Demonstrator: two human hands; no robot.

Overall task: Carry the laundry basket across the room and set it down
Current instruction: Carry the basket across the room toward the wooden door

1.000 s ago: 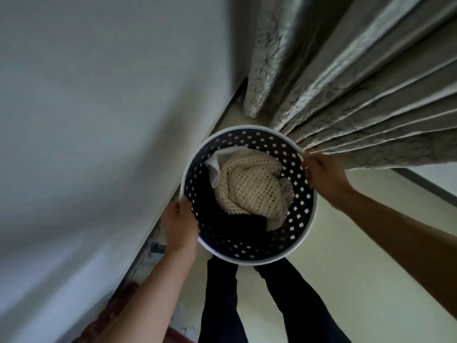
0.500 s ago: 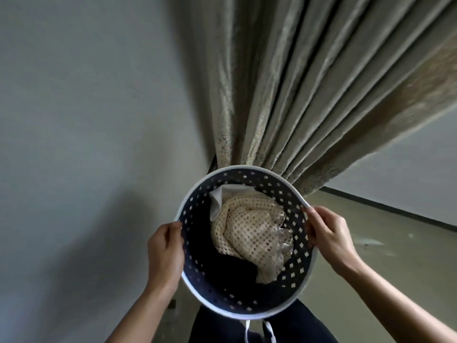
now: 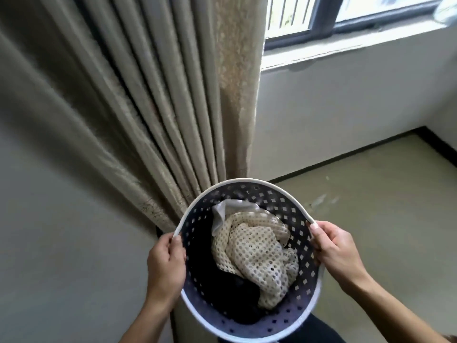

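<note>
A round laundry basket (image 3: pixel 249 189) with a white rim and dark perforated walls is held up in front of me, low in the view. Inside lie a cream mesh garment (image 3: pixel 254 248), a white cloth (image 3: pixel 222 209) and dark clothes (image 3: pixel 222 288). My left hand (image 3: pixel 165 266) grips the rim on the left side, thumb hooked inside. My right hand (image 3: pixel 338 251) grips the rim on the right side. Part of the rim is hidden under each hand.
A long beige pleated curtain (image 3: pixel 153 95) hangs just beyond the basket, reaching the floor. A plain wall (image 3: pixel 49 231) stands to the left. A window (image 3: pixel 321 16) with a sill is at the upper right, with pale floor (image 3: pixel 371 194) and a dark skirting line below it.
The view has swung up and to the right, bringing the window and more floor into sight. The basket stays in both hands, now lower in the view.
</note>
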